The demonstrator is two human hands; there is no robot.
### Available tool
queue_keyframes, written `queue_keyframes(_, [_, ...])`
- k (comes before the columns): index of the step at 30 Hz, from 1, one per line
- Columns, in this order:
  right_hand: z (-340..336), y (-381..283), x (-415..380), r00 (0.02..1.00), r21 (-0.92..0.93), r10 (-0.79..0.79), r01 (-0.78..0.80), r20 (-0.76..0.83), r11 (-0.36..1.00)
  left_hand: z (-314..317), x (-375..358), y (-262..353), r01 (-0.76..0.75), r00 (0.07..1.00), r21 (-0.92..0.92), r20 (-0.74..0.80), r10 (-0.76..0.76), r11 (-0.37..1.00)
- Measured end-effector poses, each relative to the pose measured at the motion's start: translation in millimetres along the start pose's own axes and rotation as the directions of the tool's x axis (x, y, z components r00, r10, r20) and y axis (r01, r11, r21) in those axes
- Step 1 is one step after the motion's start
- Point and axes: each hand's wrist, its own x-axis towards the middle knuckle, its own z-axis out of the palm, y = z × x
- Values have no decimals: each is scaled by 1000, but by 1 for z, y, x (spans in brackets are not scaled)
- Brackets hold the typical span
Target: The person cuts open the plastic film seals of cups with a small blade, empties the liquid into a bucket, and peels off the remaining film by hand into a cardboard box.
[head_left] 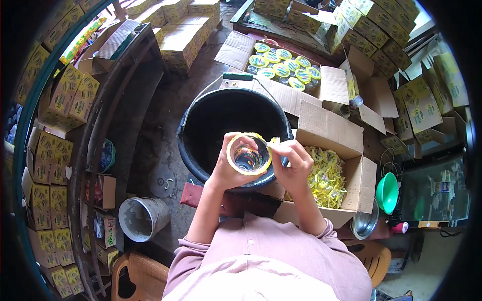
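My left hand (pixel 224 163) is wrapped round a clear plastic cup (pixel 247 163), its open mouth turned up towards me. A yellow film strip (pixel 268 155) runs round the cup's rim. At the right side of that rim, my right hand (pixel 293 160) pinches the strip between thumb and forefinger. Both hands are above the near part of a black bucket (pixel 188 145) with a wire handle. Beside my right hand, an open cardboard box (pixel 361 185) holds a heap of yellow film strips (pixel 326 178).
Sealed cups with yellow lids (pixel 291 65) fill another open carton behind the bucket. A grey bucket (pixel 144 219) stands on the floor at left. To the right are a green bowl (pixel 387 193) and a metal bowl (pixel 365 223). Stacked printed cartons (pixel 175 42) surround the area.
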Motion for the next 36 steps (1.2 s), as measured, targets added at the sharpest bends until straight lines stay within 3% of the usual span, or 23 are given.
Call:
queue_keyframes(7, [-3, 2, 0, 999, -19, 21, -20, 49, 1000, -4, 1, -2, -49, 998, 127, 50, 43, 991])
queue_keyframes(14, [-15, 8, 2, 971, -111, -164, 185, 175, 976, -2, 3, 1, -86, 996, 263, 22, 83, 961])
queue_keyframes(20, [-15, 12, -6, 960, -171, -235, 260, 152, 950, -1, 5, 0, -107, 994, 241, 8, 109, 965])
queue_keyframes(25, [-15, 12, -8, 960, -200, -234, 263, 157, 944, -1, 4, 2, -45, 999, 256, 20, 41, 966])
queue_keyframes(31, [-10, 11, -7, 983, -177, -142, 160, 113, 971, -1, 5, 7, -30, 1000, 249, 12, 28, 968])
queue_keyframes(34, [-10, 3, -1, 987, -8, 148, -148, 67, 989, -1, 7, 7, -12, 1000, 202, 8, 11, 979])
queue_keyframes(36, [-10, 8, -1, 964, 99, 256, -262, 71, 960, -1, 8, 5, -18, 1000, 211, 16, 15, 977])
